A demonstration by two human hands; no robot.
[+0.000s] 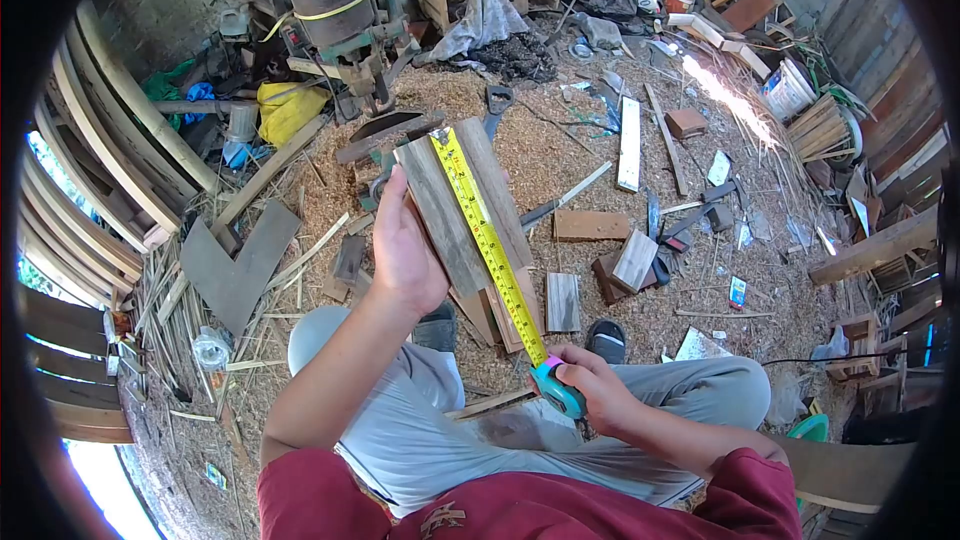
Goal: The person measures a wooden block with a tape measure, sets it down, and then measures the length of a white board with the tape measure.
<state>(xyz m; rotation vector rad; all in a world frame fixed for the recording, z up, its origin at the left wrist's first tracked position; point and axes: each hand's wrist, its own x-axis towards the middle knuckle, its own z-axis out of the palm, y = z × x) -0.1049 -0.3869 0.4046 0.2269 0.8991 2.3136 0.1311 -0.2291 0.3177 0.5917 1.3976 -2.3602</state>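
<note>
My left hand [408, 258] grips a weathered grey wooden block [440, 215] from its left side, thumb along the edge and the other fingers hidden behind. The block is held up at a slant above my lap. Along its face lies the yellow blade of a tape measure [560, 386], its end at the block's top edge. My right hand [597, 388] is closed around the teal case near my right knee, below the block's lower end. Under the block, light brown wood pieces [520, 315] partly show.
Sawdust covers the ground. A short wood block [563, 301], a brown block [592, 226] and a handsaw [497, 105] lie ahead. A drill-press-like machine [345, 10] stands back left. A V-shaped board [238, 262] lies left; a white bucket [790, 90] stands far right.
</note>
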